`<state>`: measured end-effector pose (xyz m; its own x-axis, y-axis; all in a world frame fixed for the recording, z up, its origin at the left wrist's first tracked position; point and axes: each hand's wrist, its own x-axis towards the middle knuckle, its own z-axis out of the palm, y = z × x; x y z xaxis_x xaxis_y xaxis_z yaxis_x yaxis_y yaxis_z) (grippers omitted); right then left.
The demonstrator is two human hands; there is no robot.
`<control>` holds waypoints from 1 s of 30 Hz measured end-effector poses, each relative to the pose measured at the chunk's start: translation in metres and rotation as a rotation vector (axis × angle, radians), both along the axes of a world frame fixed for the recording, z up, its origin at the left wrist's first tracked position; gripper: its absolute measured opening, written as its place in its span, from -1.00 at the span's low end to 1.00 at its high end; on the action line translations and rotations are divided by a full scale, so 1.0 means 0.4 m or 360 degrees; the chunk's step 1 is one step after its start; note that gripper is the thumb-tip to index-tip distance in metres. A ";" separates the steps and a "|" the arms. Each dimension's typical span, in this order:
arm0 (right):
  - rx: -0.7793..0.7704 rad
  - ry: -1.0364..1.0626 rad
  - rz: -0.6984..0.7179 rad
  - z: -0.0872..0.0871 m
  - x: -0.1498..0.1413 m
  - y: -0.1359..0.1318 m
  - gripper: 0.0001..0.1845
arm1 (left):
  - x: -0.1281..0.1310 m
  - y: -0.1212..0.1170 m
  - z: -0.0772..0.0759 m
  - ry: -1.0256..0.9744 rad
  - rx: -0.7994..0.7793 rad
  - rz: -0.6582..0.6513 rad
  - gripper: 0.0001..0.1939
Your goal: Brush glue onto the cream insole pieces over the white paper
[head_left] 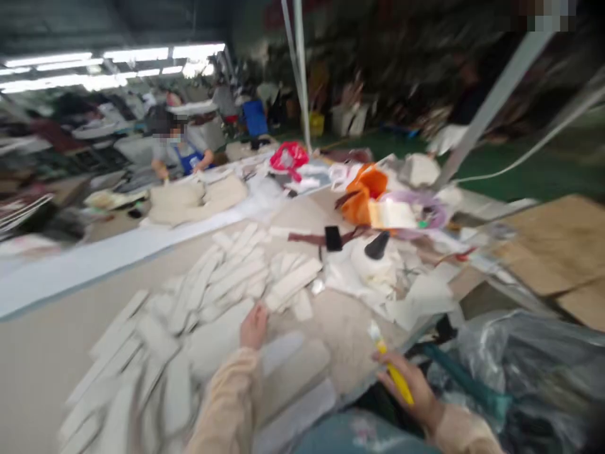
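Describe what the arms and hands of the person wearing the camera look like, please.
The long, creased, pale peach-beige fabric left sleeve and matching right sleeve reach about to the wrists. The bare, ungloved left hand and right hand show beyond them. Blur hides any finer details.

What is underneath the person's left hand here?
Pale, flat pieces show beside the left hand, at its fingertips. Whatever lies directly beneath the palm is covered, and blur hides whether the fingers pinch anything.
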<state>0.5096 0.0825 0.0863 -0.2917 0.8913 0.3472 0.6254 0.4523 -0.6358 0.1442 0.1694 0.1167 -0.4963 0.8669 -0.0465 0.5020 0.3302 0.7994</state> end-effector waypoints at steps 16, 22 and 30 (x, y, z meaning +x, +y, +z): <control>-0.0130 -0.0239 0.0998 -0.226 -0.186 0.131 -0.72 | -0.057 -0.621 -0.210 0.0312 -0.0460 -0.0351 0.09; -0.0346 -0.0362 0.0960 -0.240 -0.260 0.122 -0.68 | -0.075 -0.561 -0.258 0.0169 -0.0486 -0.0525 0.12; -0.0167 -0.0339 0.0756 -0.168 -0.285 0.065 -0.69 | -0.120 -0.585 -0.273 0.0137 -0.0383 -0.0618 0.08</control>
